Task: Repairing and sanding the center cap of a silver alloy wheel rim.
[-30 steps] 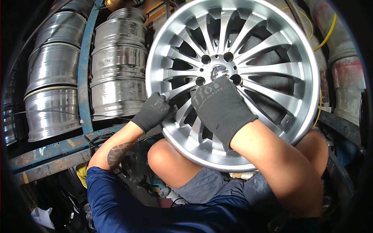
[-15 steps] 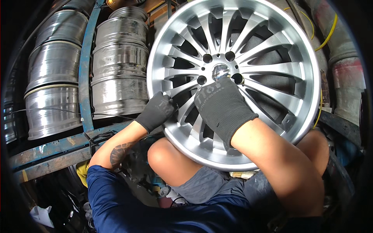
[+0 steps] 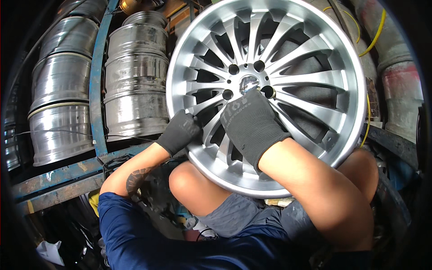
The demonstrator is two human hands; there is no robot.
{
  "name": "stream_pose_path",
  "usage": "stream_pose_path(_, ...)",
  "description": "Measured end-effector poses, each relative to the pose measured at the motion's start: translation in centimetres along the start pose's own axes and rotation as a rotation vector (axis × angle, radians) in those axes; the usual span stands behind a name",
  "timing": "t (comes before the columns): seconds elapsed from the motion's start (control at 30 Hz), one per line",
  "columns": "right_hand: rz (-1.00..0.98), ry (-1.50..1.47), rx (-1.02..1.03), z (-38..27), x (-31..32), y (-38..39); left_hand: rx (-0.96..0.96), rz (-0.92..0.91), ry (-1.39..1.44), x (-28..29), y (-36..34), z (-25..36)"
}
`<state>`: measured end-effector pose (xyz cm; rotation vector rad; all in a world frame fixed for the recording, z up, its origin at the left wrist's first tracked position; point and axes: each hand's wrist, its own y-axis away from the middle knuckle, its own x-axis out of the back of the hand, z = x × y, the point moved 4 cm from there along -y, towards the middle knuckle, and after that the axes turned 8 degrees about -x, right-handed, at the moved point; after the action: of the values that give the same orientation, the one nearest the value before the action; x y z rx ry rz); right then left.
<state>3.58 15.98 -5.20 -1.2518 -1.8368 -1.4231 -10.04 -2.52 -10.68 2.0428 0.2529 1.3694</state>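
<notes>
A large silver multi-spoke wheel rim [image 3: 310, 80] leans up in front of me, its lower edge by my bare knees. My left hand [image 3: 181, 131], in a dark grey knit glove, is closed over the rim's left edge, its fingers curled in toward the spokes. My right hand [image 3: 252, 126], gloved alike, lies over the lower spokes just below the shiny round centre cap [image 3: 249, 84]. Its fingers are bent under and hidden by the back of the hand, so whatever they hold does not show. Several bolt holes ring the cap.
Stacked bare metal rims [image 3: 135, 74] stand on the left behind a worn blue steel frame [image 3: 97, 85]. More rims [image 3: 402, 96] are piled at the right, near a yellow hose [image 3: 375, 38]. A crumpled white piece [image 3: 50, 252] lies low at the left.
The rim and both hands sit slightly farther left in the picture, while the background has shifted a little down and left. Both hands keep much the same places on the rim.
</notes>
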Motion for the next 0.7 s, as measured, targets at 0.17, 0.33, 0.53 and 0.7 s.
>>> stream_pose_path(0.17, 0.047, 0.032, -0.012, -0.5, -0.5, -0.1, -0.033, 0.01, -0.06, -0.8, 0.3, -0.3)
stream_pose_path(0.33, 0.043, 0.006, -0.009, -0.6, -0.5, -0.4, 0.055, 0.014, -0.019, -0.1, 0.8, -0.8)
stream_pose_path(0.53, 0.344, 0.086, -0.049, -0.7, -2.1, 0.6, 0.094, -0.025, 0.107, 1.1, 0.9, -1.9)
stream_pose_path(0.7, 0.305, 0.114, -0.053, -0.8, -2.0, 0.2, -0.08, 0.047, 0.079, -0.9, 2.3, -2.6)
